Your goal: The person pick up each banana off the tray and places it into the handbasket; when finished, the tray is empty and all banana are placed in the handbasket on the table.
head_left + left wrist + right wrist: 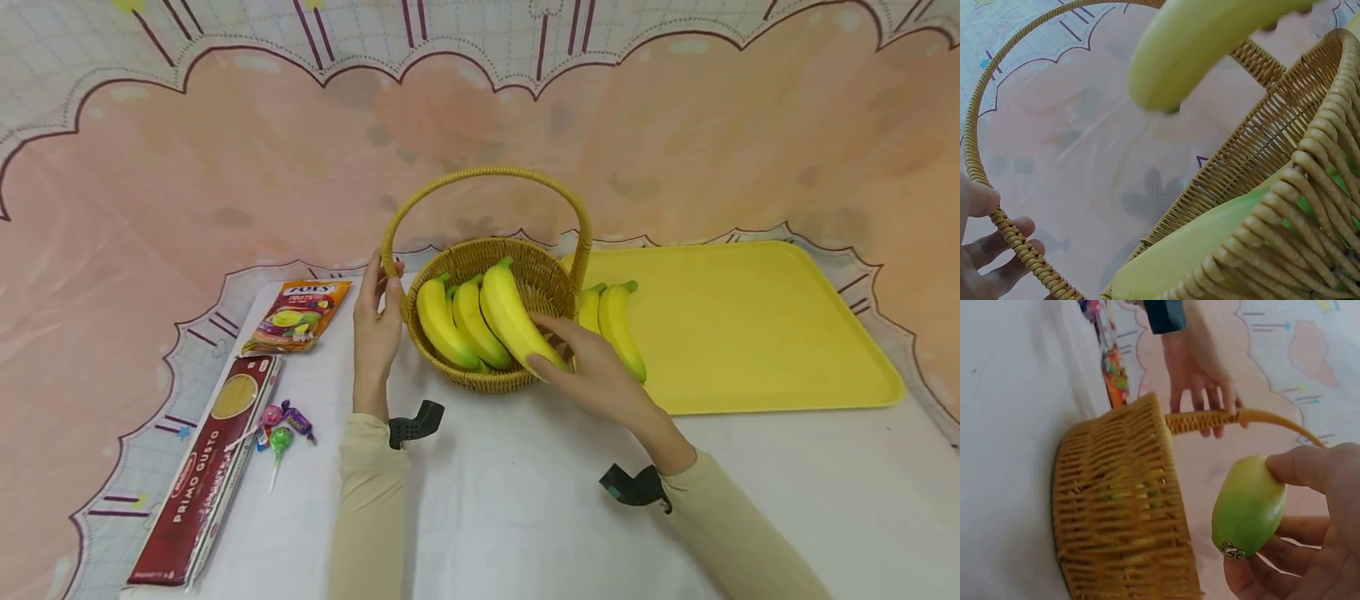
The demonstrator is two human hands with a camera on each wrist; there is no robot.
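Observation:
A wicker basket [553, 285] with a tall arched handle [487, 172] stands on the white table. My left hand [377, 321] holds the handle low on its left side, thumb on one face and fingers behind, as the left wrist view shows. Over the basket's right half, my right hand [592, 367] grips a yellow banana [513, 312] between thumb and fingers. In the right wrist view that banana's green end [1244, 519] points toward the camera, apart from the basket wall [1116, 512]. At least two more bananas [442, 329] lie inside the basket, on its left.
Right of the basket is a yellow tray [757, 333] with two bananas [621, 329] at its left end. A sweets bag [300, 317], a red spaghetti pack [198, 475], a green lollipop [281, 440], a pink lollipop [272, 415] and a purple-wrapped candy [298, 420] lie left.

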